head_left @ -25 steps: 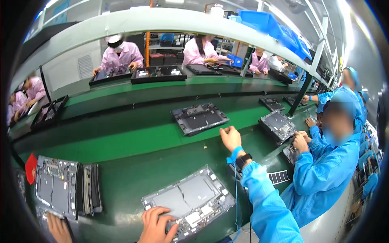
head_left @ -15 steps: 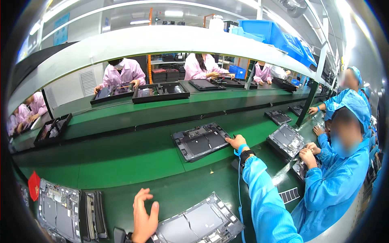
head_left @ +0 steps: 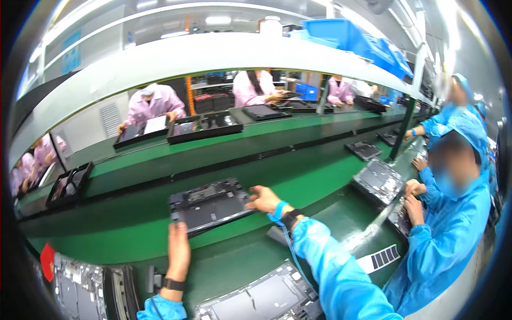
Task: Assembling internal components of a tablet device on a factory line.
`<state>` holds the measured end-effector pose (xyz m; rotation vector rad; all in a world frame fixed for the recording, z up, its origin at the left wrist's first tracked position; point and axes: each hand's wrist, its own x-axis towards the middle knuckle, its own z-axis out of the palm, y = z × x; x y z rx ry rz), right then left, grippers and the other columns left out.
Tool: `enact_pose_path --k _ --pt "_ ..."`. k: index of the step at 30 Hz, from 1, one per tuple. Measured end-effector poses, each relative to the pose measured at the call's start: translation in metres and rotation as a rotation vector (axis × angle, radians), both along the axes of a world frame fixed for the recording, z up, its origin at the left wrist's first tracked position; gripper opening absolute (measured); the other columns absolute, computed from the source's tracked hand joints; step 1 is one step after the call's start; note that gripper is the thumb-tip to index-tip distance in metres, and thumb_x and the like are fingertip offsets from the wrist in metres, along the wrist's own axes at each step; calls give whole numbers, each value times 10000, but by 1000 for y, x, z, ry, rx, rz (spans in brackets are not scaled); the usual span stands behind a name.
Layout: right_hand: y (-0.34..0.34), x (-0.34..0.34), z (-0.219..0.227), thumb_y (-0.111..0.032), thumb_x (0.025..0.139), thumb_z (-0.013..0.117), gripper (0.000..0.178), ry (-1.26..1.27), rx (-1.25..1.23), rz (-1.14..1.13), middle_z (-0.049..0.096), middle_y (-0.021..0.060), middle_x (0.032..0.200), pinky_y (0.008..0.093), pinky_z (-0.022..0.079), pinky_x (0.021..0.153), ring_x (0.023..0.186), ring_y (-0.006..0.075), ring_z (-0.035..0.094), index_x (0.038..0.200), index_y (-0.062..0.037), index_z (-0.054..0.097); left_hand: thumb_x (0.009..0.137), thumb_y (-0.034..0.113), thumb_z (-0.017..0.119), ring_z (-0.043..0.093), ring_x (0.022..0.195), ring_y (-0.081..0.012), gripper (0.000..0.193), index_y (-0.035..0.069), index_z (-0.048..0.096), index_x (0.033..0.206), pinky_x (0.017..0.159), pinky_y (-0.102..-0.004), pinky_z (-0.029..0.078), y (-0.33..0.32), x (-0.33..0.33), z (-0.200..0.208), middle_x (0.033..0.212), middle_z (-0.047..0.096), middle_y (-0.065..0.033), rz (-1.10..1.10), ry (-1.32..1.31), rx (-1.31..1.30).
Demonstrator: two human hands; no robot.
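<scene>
An opened tablet chassis (head_left: 213, 207), dark grey with circuit boards along its far edge, is in front of me over the green conveyor belt. My right hand (head_left: 265, 201) has its fingers and thumb closed on the right edge of this chassis. At the near left corner is my left hand (head_left: 178, 250), fingers stretched upward and flat, close against the edge; whether it touches cannot be told. A second opened tablet chassis (head_left: 256, 298) lies nearest me on the bench, cut off by the lower edge of the picture.
At left, a chassis (head_left: 74, 290) leans beside upright dark panels (head_left: 120, 290) and a red flag (head_left: 48, 261). A co-worker in blue (head_left: 453, 213) works at right by another chassis (head_left: 378, 181). A label sheet (head_left: 378, 260) lies there. Opposite, people in pink handle black trays (head_left: 205, 128).
The chassis has moved left and nearer in the picture with my right hand on its edge. My left hand has risen from above the near chassis to the moved one's corner.
</scene>
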<state>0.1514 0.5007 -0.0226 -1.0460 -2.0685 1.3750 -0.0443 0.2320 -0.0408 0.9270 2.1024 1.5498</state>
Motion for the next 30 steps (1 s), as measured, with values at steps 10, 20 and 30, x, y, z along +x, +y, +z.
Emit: enact_pose_path --k 10,20,30 --pt "-40 85 72 -40 935 571 391 289 -531 -16 520 -25 809 220 244 414 480 26 314 1318 -21 496 1034 365 509 481 1317 -222 665 -103 328 1471 1077 -368 411 -35 61 50 1493 436 -204 -168 -247 354" --pt "-39 289 54 -18 888 569 270 188 -167 -576 685 84 921 299 433 509 615 139 532 1143 2 656 1021 399 502 389 1420 -270 669 -60 337 1479 1151 -313 303 15 157 50 1541 370 -219 -983 -128 -29" --pt "-153 232 86 -313 1041 471 426 159 316 -387 642 40 714 275 439 643 665 116 562 944 35 696 908 226 663 608 1102 -325 294 40 657 1135 951 -382 482 -143 102 110 1147 638 -135 -565 502 -189"
